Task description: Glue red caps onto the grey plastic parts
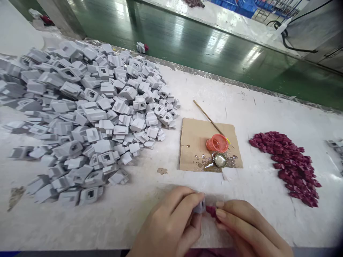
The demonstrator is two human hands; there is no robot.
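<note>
On the white worktop [268, 117], the left hand [168, 225] pinches a grey part [199, 207]; the right hand [249, 225] pinches a maroon piece [211, 210].

Left hand [171, 223]: grey piece [199, 206] in its fingers
Right hand [249, 225]: maroon piece [211, 211], just beside the grey one
Cardboard [191, 134]: red cup [217, 143], bottle cap [220, 160]
</note>
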